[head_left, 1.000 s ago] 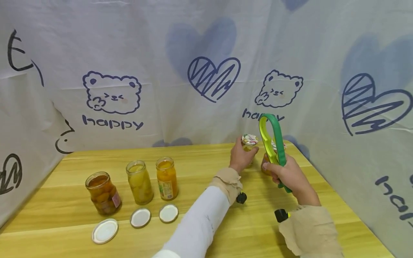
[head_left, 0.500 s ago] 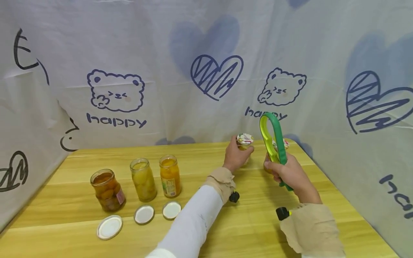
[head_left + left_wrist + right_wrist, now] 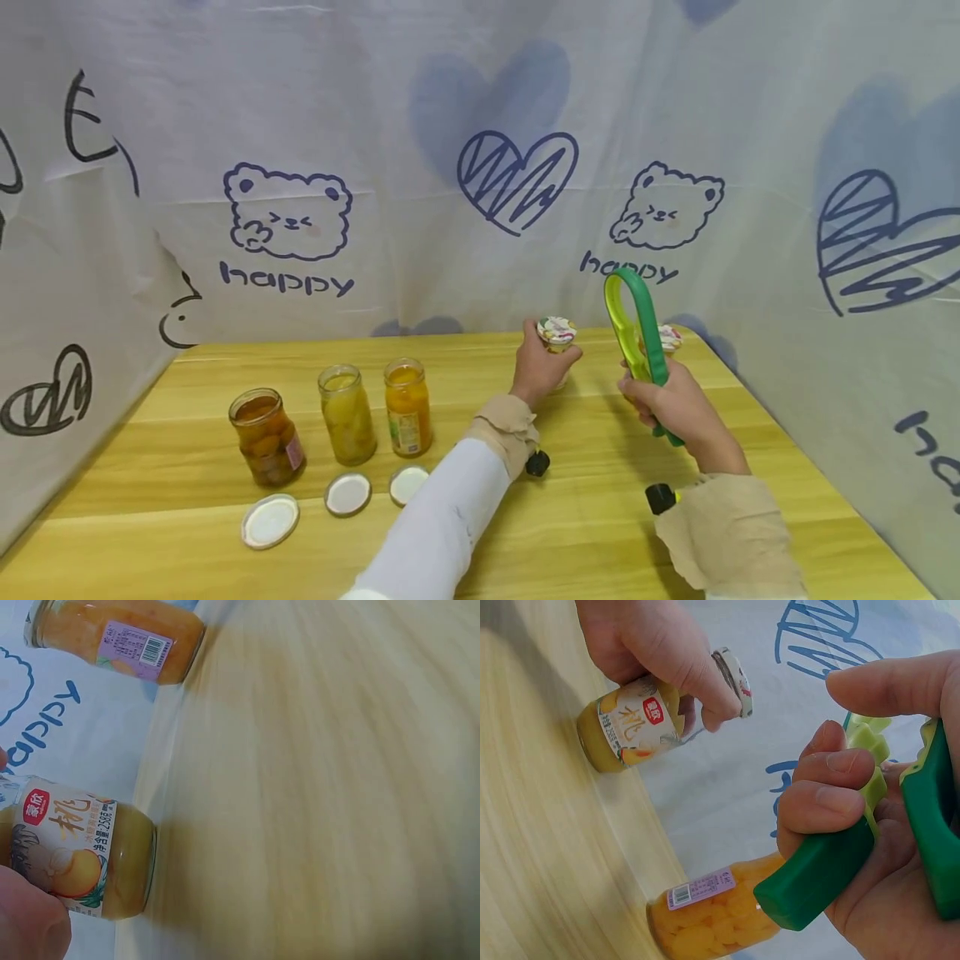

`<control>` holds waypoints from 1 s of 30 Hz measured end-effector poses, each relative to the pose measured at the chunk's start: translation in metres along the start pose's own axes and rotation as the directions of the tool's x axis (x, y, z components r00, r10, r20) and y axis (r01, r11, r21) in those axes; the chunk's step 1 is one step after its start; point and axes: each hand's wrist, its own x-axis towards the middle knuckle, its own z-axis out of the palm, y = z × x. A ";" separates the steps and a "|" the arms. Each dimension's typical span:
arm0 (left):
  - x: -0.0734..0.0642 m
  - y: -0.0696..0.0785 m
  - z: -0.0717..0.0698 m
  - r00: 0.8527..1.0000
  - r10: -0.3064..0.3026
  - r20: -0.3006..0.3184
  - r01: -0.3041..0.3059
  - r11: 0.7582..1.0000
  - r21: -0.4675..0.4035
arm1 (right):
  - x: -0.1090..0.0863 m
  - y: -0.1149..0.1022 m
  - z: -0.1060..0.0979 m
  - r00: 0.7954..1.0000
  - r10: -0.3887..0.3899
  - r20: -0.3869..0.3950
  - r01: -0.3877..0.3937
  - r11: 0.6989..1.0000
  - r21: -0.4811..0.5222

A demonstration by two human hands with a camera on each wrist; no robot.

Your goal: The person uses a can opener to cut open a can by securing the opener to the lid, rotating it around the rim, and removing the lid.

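Note:
In the head view my left hand (image 3: 538,367) grips a glass peach jar (image 3: 124,862) around its side, fingers behind and thumb in front. Its patterned lid (image 3: 557,330) is on, and the base is right at the tabletop in the left wrist view. My right hand (image 3: 686,408) holds a green jar opener (image 3: 648,333) by its handles, the loop pointing up. The right wrist view has the fingers curled over one handle. Behind that hand stands another lidded jar (image 3: 712,922) with orange fruit and a purple label, partly hidden in the head view.
On the left of the wooden table (image 3: 585,533) stand three uncapped jars: dark fruit (image 3: 267,446), pale yellow fruit (image 3: 348,421) and orange fruit (image 3: 408,417). Three lids (image 3: 270,521) lie in front of them, one partly covered by the left sleeve. A printed cloth (image 3: 420,250) hangs behind.
My left hand has moved left with the peach jar, away from the other lidded jar. My right hand keeps its hold on the jar opener. The head view has turned slightly left.

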 end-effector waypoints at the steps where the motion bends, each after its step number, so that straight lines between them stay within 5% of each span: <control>1: -0.001 -0.001 -0.002 1.000 0.001 0.001 -0.001 1.000 -0.003 | 0.000 0.000 0.001 1.000 0.003 0.003 -0.003 1.000 -0.003; 30: -0.041 -0.002 -0.043 1.000 -0.009 -0.001 0.009 1.000 0.009 | 0.010 -0.002 0.028 0.997 0.049 0.064 -0.041 0.991 -0.128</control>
